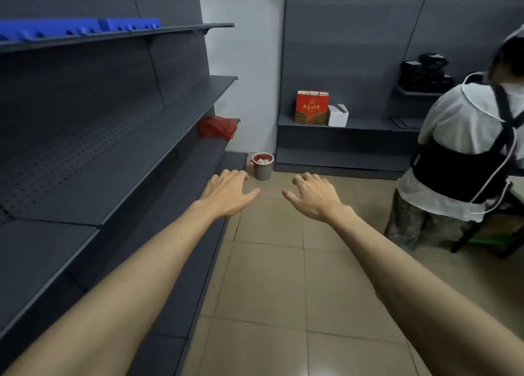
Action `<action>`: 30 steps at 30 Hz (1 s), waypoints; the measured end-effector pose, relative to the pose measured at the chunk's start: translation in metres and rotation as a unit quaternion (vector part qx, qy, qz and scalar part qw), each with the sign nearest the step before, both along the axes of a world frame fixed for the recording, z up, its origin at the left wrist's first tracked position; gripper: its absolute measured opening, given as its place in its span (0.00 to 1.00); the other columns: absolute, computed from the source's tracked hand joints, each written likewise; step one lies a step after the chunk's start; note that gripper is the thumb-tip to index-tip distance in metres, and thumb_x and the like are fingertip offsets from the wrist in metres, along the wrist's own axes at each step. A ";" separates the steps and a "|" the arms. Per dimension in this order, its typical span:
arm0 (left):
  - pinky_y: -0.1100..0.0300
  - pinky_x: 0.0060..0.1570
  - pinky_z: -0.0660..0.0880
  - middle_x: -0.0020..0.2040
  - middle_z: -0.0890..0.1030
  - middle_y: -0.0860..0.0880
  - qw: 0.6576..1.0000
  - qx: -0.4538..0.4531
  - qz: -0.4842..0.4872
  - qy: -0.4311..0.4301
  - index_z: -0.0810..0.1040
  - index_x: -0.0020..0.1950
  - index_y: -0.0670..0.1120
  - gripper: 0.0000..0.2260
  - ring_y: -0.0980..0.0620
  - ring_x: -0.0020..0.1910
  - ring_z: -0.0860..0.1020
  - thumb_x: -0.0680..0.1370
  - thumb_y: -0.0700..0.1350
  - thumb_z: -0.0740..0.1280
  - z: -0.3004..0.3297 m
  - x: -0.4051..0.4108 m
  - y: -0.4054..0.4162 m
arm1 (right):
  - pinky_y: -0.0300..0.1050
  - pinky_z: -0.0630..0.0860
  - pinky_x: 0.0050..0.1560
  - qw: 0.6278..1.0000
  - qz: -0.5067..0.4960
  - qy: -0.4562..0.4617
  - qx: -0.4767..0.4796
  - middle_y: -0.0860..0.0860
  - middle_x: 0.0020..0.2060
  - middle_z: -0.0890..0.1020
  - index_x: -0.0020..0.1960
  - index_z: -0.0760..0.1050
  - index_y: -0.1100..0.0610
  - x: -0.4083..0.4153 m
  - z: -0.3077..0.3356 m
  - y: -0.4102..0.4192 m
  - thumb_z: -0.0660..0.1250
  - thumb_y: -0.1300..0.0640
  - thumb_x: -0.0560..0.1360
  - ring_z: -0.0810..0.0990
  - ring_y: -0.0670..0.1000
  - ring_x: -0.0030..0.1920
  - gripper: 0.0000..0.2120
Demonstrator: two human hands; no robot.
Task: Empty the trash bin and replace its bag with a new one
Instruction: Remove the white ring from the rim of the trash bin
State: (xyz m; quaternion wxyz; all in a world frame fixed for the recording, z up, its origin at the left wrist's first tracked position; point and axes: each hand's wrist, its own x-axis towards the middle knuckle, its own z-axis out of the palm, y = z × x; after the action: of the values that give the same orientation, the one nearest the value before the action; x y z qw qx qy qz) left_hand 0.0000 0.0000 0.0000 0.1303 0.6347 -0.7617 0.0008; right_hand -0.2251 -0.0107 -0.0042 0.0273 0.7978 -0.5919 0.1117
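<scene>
dark grey shelving (119, 137) is running along the left wall, with blue plastic trays (82, 28) sitting on its top shelf and a crumpled red plastic bag (217, 127) lying at the far end of a lower one. on the back shelf unit (340, 126) a red gift bag (311, 107) is standing beside a white box (338, 115). another person (465, 154) in a white shirt is facing away at the right, over beige floor tiles (283, 290)

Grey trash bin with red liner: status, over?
Left hand and right hand open, empty. Small grey trash bin with red liner full, untouched, in floor corner. Path clear.
</scene>
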 end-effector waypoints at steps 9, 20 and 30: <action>0.50 0.51 0.66 0.59 0.79 0.42 0.999 0.016 0.041 0.008 0.73 0.66 0.46 0.26 0.40 0.58 0.75 0.79 0.63 0.56 -0.001 -0.011 -0.099 | 0.56 0.74 0.57 1.000 0.006 0.002 0.019 0.59 0.58 0.79 0.60 0.74 0.59 -0.008 -0.012 -0.112 0.53 0.39 0.79 0.77 0.60 0.59 0.26; 0.48 0.58 0.70 0.60 0.78 0.46 0.998 0.008 -0.011 -0.056 0.74 0.62 0.45 0.25 0.45 0.60 0.74 0.78 0.63 0.54 -0.008 -0.007 -0.275 | 0.55 0.73 0.59 1.000 -0.003 0.025 0.010 0.58 0.57 0.78 0.61 0.73 0.59 0.005 -0.024 -0.278 0.53 0.39 0.79 0.75 0.59 0.59 0.25; 0.48 0.57 0.69 0.60 0.79 0.46 1.000 -0.010 0.006 -0.028 0.76 0.60 0.45 0.24 0.45 0.59 0.74 0.78 0.62 0.55 0.000 0.018 -0.457 | 0.51 0.73 0.52 0.999 -0.027 0.014 -0.023 0.56 0.51 0.78 0.55 0.73 0.58 0.023 -0.016 -0.461 0.51 0.38 0.79 0.76 0.55 0.51 0.25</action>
State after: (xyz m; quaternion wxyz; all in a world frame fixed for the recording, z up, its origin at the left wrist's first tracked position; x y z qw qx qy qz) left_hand 0.0175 -0.4570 -0.0002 0.1150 0.6373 -0.7615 0.0272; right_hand -0.2023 -0.4715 -0.0203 0.0568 0.7821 -0.6102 0.1131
